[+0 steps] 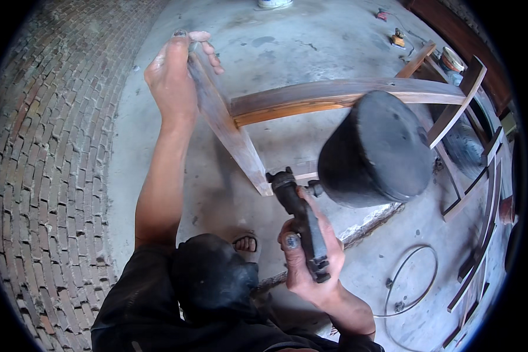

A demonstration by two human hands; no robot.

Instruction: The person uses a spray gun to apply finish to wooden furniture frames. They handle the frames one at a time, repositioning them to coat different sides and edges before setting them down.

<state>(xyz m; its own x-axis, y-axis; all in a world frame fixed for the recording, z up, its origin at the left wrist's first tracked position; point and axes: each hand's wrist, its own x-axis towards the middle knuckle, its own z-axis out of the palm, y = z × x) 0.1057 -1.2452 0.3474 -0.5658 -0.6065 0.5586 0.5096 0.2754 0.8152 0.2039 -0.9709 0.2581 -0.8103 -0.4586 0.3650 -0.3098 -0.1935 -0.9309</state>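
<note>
My left hand [173,79] is closed around the top end of a wooden post [224,120], tilted with its far end up by the fingers. A curved wooden rail [346,95] joins the post and runs to the right; its near edge looks orange-brown, its top greyish. In my right hand [314,258] is a dark spray gun [299,214], gripped by its body. Attached to the gun, a large black cup [372,152] hides part of the rail. The gun's nozzle end sits near the post's lower end. Whether the trigger is pulled I cannot tell.
A brick surface [53,176] lies left of the concrete floor. A hose [413,258] loops at lower right, with several curved wooden parts [481,252] beyond. Small yellow and red tools [398,39] and a white bucket [274,3] are farther off. My foot [245,242] shows below.
</note>
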